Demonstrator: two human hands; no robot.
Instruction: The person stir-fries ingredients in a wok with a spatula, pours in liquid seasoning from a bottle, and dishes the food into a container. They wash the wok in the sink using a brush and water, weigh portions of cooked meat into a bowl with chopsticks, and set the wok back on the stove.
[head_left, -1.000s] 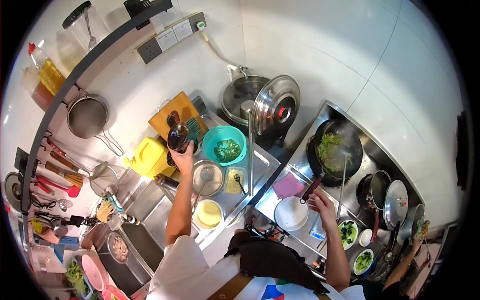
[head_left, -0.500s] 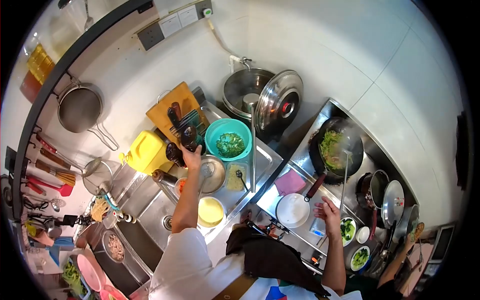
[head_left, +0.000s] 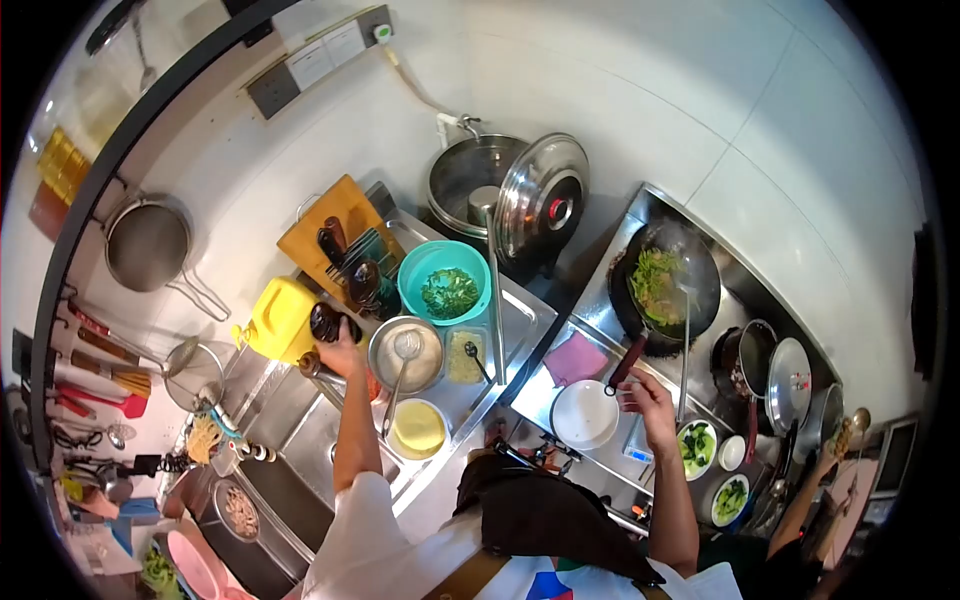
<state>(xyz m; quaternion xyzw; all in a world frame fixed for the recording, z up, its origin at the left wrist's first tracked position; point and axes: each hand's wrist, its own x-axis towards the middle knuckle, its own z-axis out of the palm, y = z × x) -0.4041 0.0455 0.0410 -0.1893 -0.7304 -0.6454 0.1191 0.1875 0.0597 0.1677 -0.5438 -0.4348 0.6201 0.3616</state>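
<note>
My left hand (head_left: 342,352) is wrapped round a dark bottle (head_left: 326,322) beside the yellow jug (head_left: 284,318). A second dark bottle (head_left: 368,284) stands behind it, near the knife block. My right hand (head_left: 652,408) is at the near end of the wok handle (head_left: 627,362); its fingers are bent and apart, with the tips at the handle, which stays largely uncovered. Sliced green food (head_left: 655,284) lies in the steaming wok (head_left: 702,290), and a long-handled ladle (head_left: 686,360) leans into it.
A teal bowl (head_left: 408,272) of chopped greens, a metal bowl (head_left: 432,372) with a ladle, and a yellow-filled bowl (head_left: 418,430) stand by the sink. A white plate (head_left: 585,415) lies below the wok handle. Another person's arm (head_left: 800,505) is at lower right.
My left hand has left the rear dark bottle, moved left and nearer to me, and taken hold of the other dark bottle. My right hand has moved up to the wok handle. The view has shifted slightly.
</note>
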